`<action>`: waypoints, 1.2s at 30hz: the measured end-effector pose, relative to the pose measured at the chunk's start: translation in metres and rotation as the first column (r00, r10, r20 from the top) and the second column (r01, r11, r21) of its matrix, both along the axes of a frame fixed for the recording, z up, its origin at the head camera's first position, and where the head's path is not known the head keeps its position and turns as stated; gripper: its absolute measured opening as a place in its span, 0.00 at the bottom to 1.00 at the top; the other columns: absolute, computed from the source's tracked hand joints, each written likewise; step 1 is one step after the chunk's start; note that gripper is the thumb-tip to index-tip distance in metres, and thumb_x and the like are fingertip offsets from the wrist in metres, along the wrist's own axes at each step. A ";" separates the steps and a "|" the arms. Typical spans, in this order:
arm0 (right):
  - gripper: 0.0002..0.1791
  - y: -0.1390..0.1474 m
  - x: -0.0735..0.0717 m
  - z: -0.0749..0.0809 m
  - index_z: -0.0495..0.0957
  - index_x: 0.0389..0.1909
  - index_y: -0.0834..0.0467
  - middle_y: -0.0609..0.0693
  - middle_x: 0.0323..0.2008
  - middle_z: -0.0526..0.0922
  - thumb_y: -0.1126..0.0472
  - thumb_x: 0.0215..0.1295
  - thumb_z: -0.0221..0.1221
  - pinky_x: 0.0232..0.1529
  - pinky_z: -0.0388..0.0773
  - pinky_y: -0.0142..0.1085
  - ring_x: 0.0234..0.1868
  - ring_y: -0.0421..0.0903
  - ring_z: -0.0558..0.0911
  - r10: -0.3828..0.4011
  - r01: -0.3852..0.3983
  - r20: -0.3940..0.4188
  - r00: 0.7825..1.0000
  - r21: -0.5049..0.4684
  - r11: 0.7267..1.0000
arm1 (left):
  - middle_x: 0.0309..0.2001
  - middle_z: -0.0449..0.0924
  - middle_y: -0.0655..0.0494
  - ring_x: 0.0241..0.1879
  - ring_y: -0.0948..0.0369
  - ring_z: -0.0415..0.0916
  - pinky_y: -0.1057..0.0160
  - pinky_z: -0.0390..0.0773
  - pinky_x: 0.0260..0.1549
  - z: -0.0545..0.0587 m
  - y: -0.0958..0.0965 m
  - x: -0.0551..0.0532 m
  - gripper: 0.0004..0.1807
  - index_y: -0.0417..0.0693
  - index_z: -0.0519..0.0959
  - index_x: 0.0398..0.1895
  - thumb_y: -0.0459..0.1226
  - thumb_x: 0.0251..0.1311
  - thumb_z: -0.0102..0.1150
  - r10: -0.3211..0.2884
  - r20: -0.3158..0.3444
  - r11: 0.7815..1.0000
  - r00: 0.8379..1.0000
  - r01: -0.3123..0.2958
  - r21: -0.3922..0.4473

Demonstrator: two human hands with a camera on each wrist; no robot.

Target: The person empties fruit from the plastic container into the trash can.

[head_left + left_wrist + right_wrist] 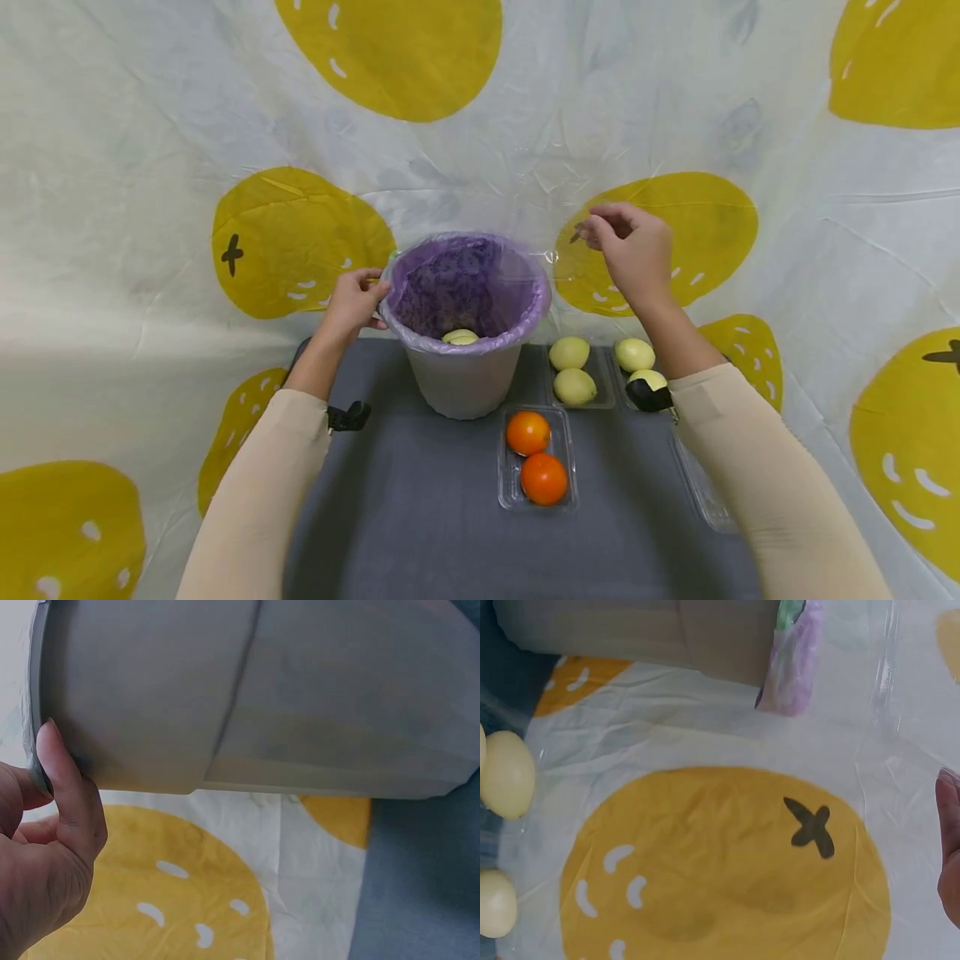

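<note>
At the purple-lined bin point(465, 383), we record: left grip point(355, 302) pinching the rim between thumb and fingers; right grip point(637, 250) raised alongside, pinching a clear plastic tray point(550, 257), outline hard to discern. On the table point(420, 517), we count one container point(512, 483) of two orange fruits point(543, 479); inside the bin, pale yellow fruit point(461, 337), partly hidden.

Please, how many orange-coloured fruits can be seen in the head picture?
2. One orange fruit lies nearer the bin; the other orange fruit lies below it, in the same clear tray. More could be hidden inside the bin.
</note>
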State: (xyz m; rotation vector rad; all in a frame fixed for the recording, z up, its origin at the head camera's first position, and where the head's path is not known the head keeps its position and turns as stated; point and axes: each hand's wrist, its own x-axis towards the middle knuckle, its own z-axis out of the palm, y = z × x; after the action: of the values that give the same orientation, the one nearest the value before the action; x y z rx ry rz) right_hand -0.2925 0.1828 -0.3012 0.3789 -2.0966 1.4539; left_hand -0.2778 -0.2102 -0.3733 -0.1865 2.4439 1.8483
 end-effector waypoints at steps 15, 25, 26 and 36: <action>0.08 0.066 0.046 -0.027 0.87 0.43 0.70 0.44 0.30 0.89 0.69 0.67 0.67 0.33 0.86 0.28 0.28 0.36 0.89 -0.042 0.043 0.009 0.999 -0.147 0.988 | 0.48 0.70 0.48 0.31 0.62 0.75 0.65 0.87 0.23 0.002 0.003 0.001 0.28 0.43 0.65 0.78 0.40 0.79 0.51 -0.008 0.014 1.000 1.000 0.008 0.003; 0.08 0.111 0.062 -0.065 0.84 0.44 0.73 0.47 0.31 0.90 0.75 0.66 0.65 0.31 0.86 0.30 0.28 0.39 0.90 0.105 -0.068 0.114 0.988 -0.295 0.953 | 0.52 0.71 0.46 0.32 0.62 0.75 0.64 0.87 0.23 0.002 0.002 0.001 0.28 0.42 0.64 0.78 0.40 0.79 0.51 -0.005 0.002 1.000 1.000 0.005 -0.005; 0.07 0.117 0.064 -0.069 0.85 0.44 0.70 0.47 0.31 0.90 0.74 0.66 0.65 0.31 0.86 0.30 0.28 0.39 0.90 0.111 -0.068 0.135 0.985 -0.287 0.955 | 0.53 0.71 0.46 0.33 0.62 0.75 0.64 0.87 0.24 0.002 0.002 0.001 0.28 0.42 0.64 0.78 0.40 0.79 0.51 -0.008 0.000 1.000 1.000 0.008 -0.008; 0.07 0.160 0.081 -0.110 0.81 0.44 0.74 0.34 0.29 0.89 0.73 0.69 0.62 0.30 0.86 0.26 0.28 0.31 0.88 0.031 -0.028 0.324 0.945 -0.014 1.000 | 0.56 0.71 0.44 0.35 0.61 0.75 0.65 0.86 0.22 0.001 0.002 -0.001 0.27 0.42 0.65 0.77 0.39 0.79 0.51 -0.005 -0.001 1.000 1.000 0.005 -0.007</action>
State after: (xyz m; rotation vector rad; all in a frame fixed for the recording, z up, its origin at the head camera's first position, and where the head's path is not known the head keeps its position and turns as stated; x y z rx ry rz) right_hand -0.2111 0.3424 -0.4113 0.1754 -2.3469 1.6345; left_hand -0.2792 -0.2082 -0.3721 -0.1790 2.4496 1.8388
